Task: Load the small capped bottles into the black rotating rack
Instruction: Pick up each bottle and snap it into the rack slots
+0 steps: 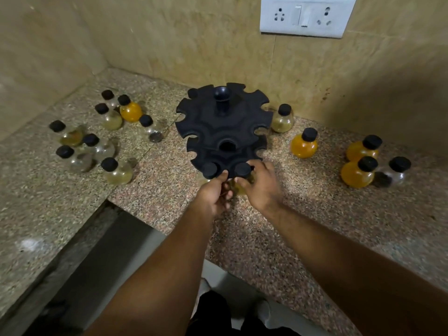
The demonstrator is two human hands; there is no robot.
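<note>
The black rotating rack (221,129) stands in the middle of the counter, two notched tiers around a centre post. Two black-capped bottles hang in slots at the lower tier's near edge. My left hand (215,194) pinches the rack's lower rim just beside the left bottle's cap (210,170). My right hand (260,185) is closed around the right bottle (243,170), whose yellowish body is mostly hidden. Another cap (192,92) shows at the upper tier's far left. Several loose bottles stand in a group on the left (116,120) and on the right (304,144).
The speckled granite counter (315,214) meets a tiled wall behind the rack, with a white socket plate (305,15) above. The counter's edge cuts inward at the lower left, with a drop to the floor (101,258).
</note>
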